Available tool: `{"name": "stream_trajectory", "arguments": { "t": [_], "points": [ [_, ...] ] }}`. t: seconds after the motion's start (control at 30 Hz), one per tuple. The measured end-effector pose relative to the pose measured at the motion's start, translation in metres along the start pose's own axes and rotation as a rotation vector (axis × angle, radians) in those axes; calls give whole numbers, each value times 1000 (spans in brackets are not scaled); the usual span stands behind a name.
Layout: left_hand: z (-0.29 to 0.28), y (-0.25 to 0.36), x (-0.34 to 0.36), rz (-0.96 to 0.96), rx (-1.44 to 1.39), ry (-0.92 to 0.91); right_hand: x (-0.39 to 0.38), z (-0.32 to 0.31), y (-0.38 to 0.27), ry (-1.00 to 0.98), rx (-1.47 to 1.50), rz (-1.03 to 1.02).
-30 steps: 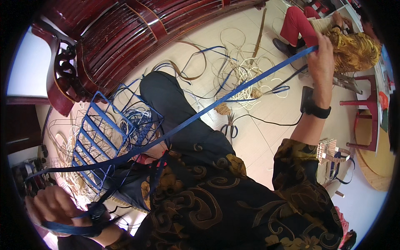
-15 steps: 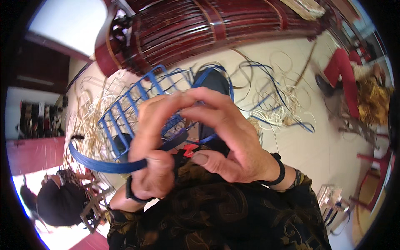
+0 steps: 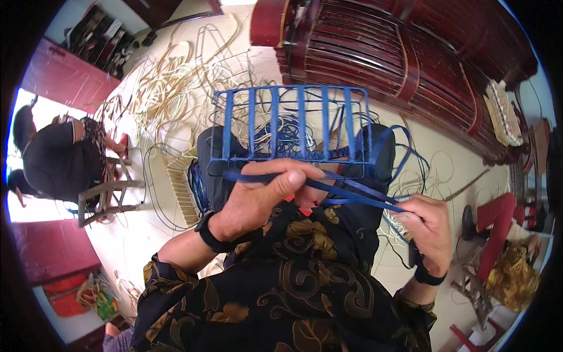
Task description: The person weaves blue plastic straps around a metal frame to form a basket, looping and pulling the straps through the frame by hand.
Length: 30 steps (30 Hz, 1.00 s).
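Observation:
Several flat blue strips (image 3: 358, 196) stretch between my two hands above my lap. My left hand (image 3: 252, 202) is closed around them, thumb on top, and a strip end sticks out past its left side. Farther right, my right hand (image 3: 428, 229) pinches the same strips between thumb and fingers. Just beyond my left hand, a rectangular rack-like frame (image 3: 275, 123) wrapped in blue, with upright slats, rests across my knees. Loops of blue strip hang at its right end. My left fingertips are partly hidden behind the strips.
Tangled pale strips (image 3: 158, 94) cover the floor at the far left. A dark red wooden bench (image 3: 363, 58) stands at the back. Seated people are at the left and right, one in dark clothes (image 3: 61, 158) by a low wooden stool (image 3: 108, 190). A pale woven piece (image 3: 182, 188) lies beside my left knee.
My hands have moved apart, the right one outward to the right, with the blue strips now drawn between them. The view has swung, showing the whole blue frame on my knees.

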<state>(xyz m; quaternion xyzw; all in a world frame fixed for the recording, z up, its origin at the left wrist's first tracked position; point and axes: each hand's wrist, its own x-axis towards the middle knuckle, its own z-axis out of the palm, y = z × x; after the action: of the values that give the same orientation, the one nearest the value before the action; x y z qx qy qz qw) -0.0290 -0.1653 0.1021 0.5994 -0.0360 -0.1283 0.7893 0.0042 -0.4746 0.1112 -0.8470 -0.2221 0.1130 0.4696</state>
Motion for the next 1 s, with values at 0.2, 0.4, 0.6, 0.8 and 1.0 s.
{"name": "stream_trajectory", "arguments": {
  "t": [0.2,0.4,0.6,0.8,1.0],
  "points": [
    [-27,-23,-18,-150,-249,93,-3,-27,-18,-57,-230,146],
    [-28,-42,-24,-89,217,11,6,-29,-24,-25,-361,251],
    [-37,-41,-19,7,90,-33,-24,-84,-54,205,-232,354],
    [-51,-50,-24,-66,-132,-21,-68,-174,-55,420,-403,368],
    [-65,-43,-29,-152,-199,-39,-95,-282,-17,686,-813,477]
  ]
}}
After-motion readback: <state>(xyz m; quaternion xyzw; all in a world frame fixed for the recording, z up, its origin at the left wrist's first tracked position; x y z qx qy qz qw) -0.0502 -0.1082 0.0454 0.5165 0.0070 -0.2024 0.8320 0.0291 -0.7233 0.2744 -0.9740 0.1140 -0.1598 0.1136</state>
